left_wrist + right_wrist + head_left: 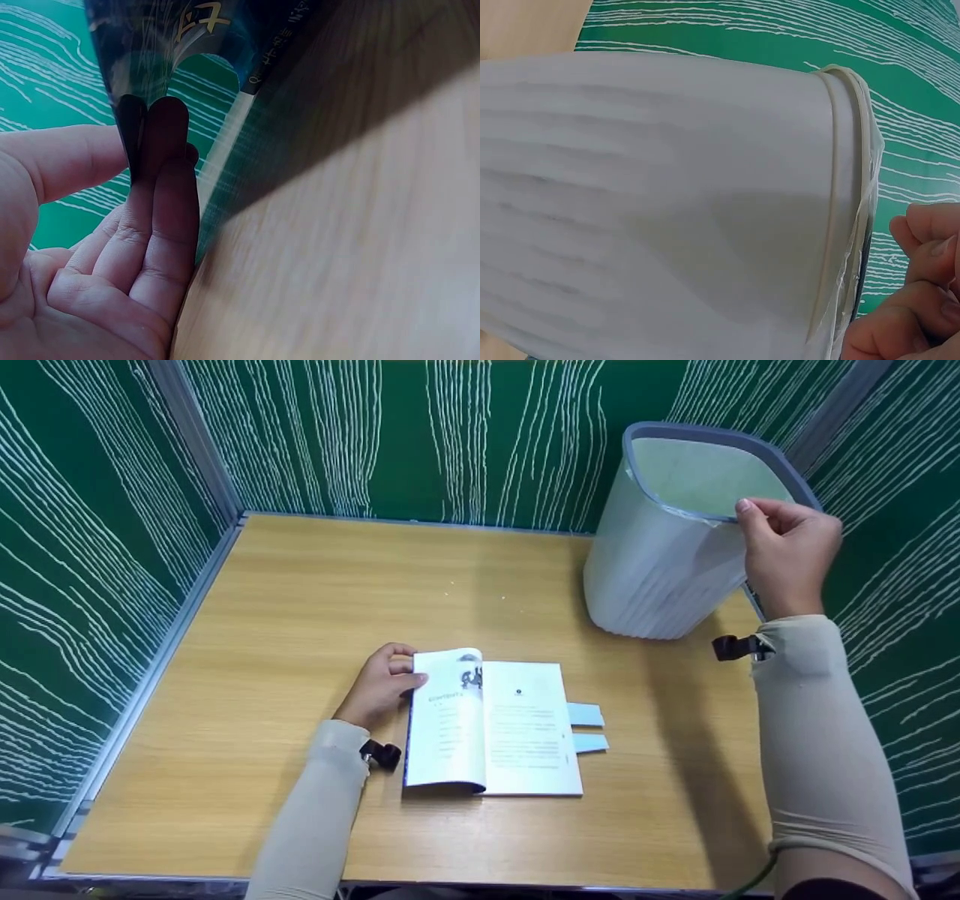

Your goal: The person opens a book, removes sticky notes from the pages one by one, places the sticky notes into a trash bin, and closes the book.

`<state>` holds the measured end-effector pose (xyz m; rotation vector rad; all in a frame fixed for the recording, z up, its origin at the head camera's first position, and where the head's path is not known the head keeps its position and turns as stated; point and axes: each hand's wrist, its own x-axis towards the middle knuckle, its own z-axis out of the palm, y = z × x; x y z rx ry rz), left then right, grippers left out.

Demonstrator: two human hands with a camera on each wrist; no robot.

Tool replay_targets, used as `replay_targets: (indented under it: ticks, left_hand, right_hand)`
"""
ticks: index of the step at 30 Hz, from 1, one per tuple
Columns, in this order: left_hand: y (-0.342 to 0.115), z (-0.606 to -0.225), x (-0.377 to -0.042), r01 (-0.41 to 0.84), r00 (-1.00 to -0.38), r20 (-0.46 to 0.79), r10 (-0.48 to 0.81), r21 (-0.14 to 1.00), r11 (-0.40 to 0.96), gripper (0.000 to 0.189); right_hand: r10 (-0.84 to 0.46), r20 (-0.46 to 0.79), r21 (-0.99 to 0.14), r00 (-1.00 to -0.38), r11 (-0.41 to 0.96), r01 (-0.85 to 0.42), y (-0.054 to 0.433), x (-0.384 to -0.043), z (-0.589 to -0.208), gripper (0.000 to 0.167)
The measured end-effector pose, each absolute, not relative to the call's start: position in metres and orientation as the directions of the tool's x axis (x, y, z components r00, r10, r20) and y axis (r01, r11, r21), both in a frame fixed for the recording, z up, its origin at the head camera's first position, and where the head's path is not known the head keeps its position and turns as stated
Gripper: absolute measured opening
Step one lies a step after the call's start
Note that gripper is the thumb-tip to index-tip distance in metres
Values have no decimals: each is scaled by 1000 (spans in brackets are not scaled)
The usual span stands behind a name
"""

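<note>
Wooden table (262, 607); left hand (381, 684) pinches booklet (491, 724) edge; right hand (787, 556) grips tilted bin (660, 562) rim.

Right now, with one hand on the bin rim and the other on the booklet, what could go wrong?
The bin stands tilted, gripped only at its rim by the right hand; it may tip or slide. The left hand pinches just the left edge of the open booklet, so its lifted pages could flop shut. The blue slips lie loose beside it and could get swept away.
</note>
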<state>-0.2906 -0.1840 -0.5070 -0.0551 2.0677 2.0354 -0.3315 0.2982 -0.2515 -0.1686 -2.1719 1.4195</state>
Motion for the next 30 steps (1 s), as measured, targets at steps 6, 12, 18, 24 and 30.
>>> replay_targets:
  ticks: [6,12,18,24,30]
  left_hand:
    - [-184,-506,-290,-197,-970,-202,132,979,51,44]
    - [-184,-504,-288,-198,-971,-204,126,978,59,45]
    - [-183,-504,-287,-206,-970,-213,121,976,65,45]
    - [-182,-503,-288,-209,-968,-216,126,975,70,44]
    - [-183,-506,-289,-200,-972,-207,116,978,65,43]
  right_hand:
    - [383,362,-878,-850,445,-174,298,-331,-250,40]
    - [368,395,-860,-841,471,-198,294,-329,-250,37]
    - [354,399,-853,-846,481,-201,288,-324,-253,39]
    - [330,425,-833,-843,508,-221,278,-316,-257,37]
    - [304,476,-803,-826,533,-267,264,-309,-266,32]
